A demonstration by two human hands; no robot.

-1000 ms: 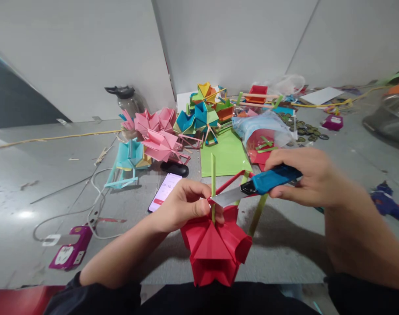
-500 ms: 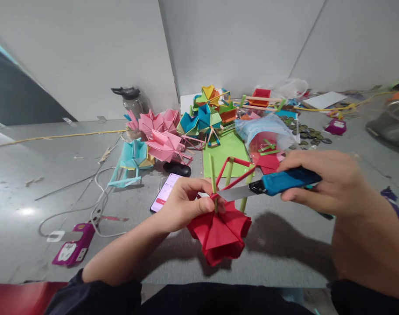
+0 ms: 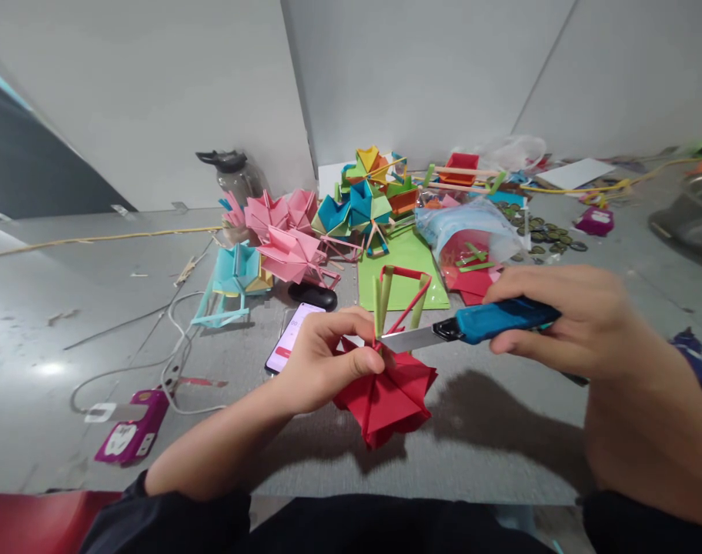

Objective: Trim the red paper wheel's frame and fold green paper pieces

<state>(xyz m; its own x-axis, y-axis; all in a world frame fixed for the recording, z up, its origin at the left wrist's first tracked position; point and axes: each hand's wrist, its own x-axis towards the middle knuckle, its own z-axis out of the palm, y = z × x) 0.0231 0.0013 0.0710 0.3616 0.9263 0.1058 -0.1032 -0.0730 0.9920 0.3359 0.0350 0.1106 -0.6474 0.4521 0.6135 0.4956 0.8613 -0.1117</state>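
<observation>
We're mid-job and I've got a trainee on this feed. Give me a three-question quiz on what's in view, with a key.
1. Multiple choice: what does the right hand hold?
A) a phone
B) a blue knife
C) a bottle

2. True or false: the blade points toward the left hand.

3. Fill in the colour: the left hand pinches a folded paper model whose wide lower part is ____.

Key:
1. B
2. True
3. Red
</observation>
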